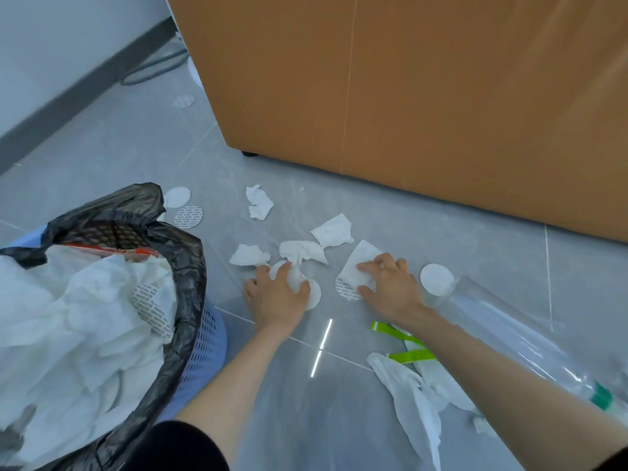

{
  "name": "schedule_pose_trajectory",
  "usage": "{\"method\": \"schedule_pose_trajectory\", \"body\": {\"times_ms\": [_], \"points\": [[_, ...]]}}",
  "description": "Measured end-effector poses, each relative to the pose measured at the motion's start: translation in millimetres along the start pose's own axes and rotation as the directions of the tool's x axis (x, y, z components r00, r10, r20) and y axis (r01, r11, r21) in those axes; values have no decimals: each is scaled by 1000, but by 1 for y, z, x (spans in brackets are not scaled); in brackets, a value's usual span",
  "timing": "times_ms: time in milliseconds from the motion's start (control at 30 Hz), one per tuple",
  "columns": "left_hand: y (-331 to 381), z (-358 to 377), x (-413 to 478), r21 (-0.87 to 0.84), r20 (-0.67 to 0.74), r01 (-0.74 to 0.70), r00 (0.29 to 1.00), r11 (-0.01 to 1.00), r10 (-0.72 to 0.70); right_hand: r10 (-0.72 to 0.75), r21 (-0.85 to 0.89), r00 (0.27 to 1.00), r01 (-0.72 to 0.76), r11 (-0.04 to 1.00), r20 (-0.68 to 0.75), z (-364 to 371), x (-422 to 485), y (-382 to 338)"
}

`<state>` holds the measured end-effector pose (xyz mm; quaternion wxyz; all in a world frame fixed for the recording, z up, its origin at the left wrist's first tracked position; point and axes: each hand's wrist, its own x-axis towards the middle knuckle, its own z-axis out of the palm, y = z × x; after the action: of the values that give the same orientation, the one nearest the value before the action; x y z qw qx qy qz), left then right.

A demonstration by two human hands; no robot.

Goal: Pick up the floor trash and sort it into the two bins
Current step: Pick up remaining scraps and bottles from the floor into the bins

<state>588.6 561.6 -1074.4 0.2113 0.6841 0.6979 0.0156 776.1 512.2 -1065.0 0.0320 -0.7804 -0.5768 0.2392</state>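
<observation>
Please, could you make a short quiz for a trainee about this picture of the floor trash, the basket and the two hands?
1. True or false: the tissue piece under the right hand partly covers a printed foil seal.
2. What lines the blue basket? A) a black bag B) a clear bag C) nothing
3. Fill in: the hand on the white discs, nearer the basket, is the ____ hand.
Key: 1 true; 2 A; 3 left, the left hand.
</observation>
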Motion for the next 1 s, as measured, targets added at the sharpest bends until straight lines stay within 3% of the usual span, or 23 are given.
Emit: {"method": "schedule_pose_trajectory", "body": {"times_ms": [267,433,633,733,867,1000], "points": [[-3,15,-53,-72,48,-192,979,979,196,8,106,1000,-5,994,-30,28,-50,1],[-4,18,-85,-272,123,-122,980,955,160,76,155,997,-77,985,18,32,-78,2],[-18,23,-112,-418,283,-106,929,902,240,166,324,981,-191,926,102,29,-110,10],[-26,22,-121,-464,254,-113,933,879,254,226,512,974,-211,833,33,20,-123,8],[-35,12,-131,-634,113,-111,966,766,234,224,591,975,-172,788,-15,13,-137,5],[-41,-6,-132,-720,47,-122,974,683,223,72,356,994,-98,929,87,22,-143,0]]}}
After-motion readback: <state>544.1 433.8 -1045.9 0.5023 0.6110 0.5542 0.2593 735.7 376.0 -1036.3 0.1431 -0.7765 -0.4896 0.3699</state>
